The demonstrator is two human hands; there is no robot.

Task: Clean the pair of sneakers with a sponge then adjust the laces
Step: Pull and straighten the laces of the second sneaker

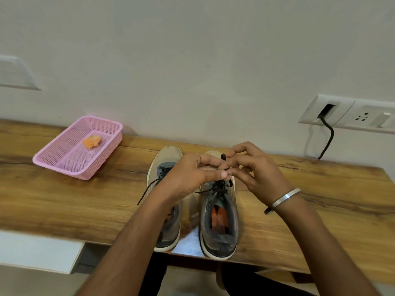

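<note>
Bare forearms without sleeves; a silver bangle (283, 199) circles the right wrist.

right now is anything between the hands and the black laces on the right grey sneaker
Nothing visible is. The left hand and right hand both already pinch the black laces above the right grey sneaker. The orange sponge lies apart in the pink plastic basket.

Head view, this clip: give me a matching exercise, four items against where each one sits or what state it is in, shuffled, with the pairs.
Items:
1. orange sponge
2. pink basket
3. right sneaker
4. left sneaker

Places or states:
A. its black lace is pinched by the left hand and the right hand
B. one lace end trails loose on the wooden table
C. lies inside the basket
D. stands on the table, left of the sneakers

Pairs: 1-C, 2-D, 3-A, 4-B
</note>
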